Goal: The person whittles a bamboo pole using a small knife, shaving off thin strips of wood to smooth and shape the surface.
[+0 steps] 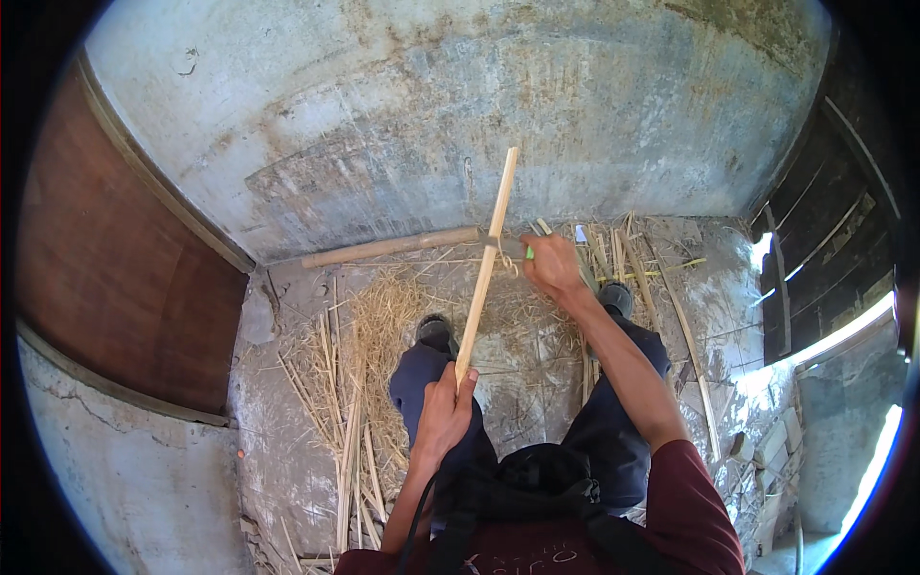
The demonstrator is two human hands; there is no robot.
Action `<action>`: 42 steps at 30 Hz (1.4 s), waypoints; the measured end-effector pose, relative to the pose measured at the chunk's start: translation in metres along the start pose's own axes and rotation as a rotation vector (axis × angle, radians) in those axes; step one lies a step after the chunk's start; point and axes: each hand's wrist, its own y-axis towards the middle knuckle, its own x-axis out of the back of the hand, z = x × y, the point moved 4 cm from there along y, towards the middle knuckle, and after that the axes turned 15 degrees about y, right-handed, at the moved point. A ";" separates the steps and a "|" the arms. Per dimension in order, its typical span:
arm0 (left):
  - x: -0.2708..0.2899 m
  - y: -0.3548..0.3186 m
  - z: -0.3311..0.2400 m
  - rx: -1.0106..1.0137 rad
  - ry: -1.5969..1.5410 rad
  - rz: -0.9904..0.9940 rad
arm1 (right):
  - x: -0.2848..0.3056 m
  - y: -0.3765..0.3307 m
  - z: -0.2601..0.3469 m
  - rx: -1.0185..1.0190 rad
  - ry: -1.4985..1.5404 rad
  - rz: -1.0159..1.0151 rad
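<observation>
A long pale bamboo strip (487, 259) slants upward and away from me, its near end gripped in my left hand (446, 410). My right hand (556, 264) is closed around a knife (513, 248), of which a bit of bright green handle shows at the fist. The knife's blade lies across the strip, touching it above the middle. A thin curled shaving (508, 262) hangs beside the blade. The strip's far end rises free in front of the wall.
Split strips (350, 460) and a heap of fine shavings (383, 316) lie on the floor at left. More strips (690, 350) lie at right. A round pole (393, 247) rests along the stained wall (460, 115). Broken blocks (770, 443) sit lower right. My shoes flank the work.
</observation>
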 end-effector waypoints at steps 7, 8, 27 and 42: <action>0.000 -0.017 0.013 0.022 -0.015 0.052 | 0.014 0.007 -0.020 -0.039 -0.068 -0.125; 0.000 -0.017 0.013 0.032 -0.006 0.060 | 0.013 0.006 -0.020 -0.063 -0.078 -0.105; -0.013 -0.025 0.019 0.111 0.088 0.196 | 0.024 0.009 -0.011 -0.008 -0.097 -0.076; -0.006 -0.058 0.055 0.089 0.133 0.198 | 0.058 0.032 -0.117 -0.545 -0.154 -0.074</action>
